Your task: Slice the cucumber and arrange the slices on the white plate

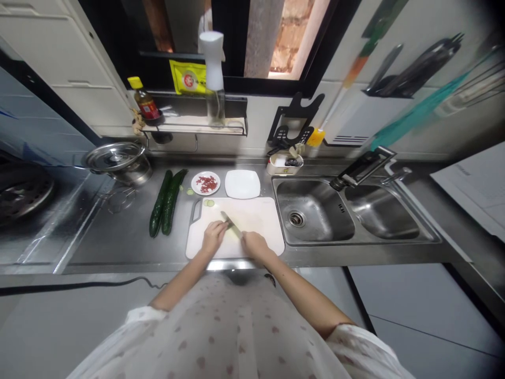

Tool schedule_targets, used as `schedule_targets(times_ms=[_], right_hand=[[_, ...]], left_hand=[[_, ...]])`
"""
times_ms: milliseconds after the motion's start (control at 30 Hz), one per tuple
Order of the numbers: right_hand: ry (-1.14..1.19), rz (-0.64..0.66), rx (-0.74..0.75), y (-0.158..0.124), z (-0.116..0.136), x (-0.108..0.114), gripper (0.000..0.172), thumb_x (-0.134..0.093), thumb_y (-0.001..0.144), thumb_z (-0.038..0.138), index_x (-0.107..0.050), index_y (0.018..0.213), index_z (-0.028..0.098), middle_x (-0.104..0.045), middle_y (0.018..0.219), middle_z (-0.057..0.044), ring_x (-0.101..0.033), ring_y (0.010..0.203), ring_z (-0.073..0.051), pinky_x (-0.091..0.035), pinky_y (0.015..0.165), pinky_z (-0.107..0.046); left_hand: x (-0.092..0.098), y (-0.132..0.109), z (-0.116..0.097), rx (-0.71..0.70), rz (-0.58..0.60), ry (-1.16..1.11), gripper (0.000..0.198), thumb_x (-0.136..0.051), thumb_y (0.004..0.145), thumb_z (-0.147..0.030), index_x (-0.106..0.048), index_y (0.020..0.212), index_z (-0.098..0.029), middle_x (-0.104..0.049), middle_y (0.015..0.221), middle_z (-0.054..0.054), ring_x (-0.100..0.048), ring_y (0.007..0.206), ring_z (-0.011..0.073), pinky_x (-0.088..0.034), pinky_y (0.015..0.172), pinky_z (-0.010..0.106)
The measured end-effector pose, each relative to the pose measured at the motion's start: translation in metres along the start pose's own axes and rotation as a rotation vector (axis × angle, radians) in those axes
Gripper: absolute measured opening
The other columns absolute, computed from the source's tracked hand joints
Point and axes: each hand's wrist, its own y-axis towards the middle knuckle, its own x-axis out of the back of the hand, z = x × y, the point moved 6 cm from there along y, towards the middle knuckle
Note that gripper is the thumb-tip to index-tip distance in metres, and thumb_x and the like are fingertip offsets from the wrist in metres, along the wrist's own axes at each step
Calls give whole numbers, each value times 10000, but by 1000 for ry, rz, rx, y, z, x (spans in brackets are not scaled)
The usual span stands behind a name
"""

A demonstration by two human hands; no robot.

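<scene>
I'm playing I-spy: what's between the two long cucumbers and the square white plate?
The head view shows a round plate of red bits there, with some green slices lying nearer the cucumbers.

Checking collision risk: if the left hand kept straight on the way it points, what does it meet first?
Most likely the kitchen knife blade, held in the right hand and slanting across just ahead of the left hand; whether they already touch is unclear.
</scene>
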Motion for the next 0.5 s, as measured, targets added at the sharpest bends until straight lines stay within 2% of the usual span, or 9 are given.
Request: schedule_targets(times_ms=[500], right_hand=[[-7, -43, 30, 29, 18, 6, 344, -351, 931, 174, -617, 1143, 123, -675, 1082, -151, -627, 1004, -224, -453, 822, -295]], left_hand=[[-2, -1, 1, -8, 20, 7, 237, -482, 926, -276, -693, 1014, -211, -661, 938, 75, -585, 898, 180, -488, 806, 337]])
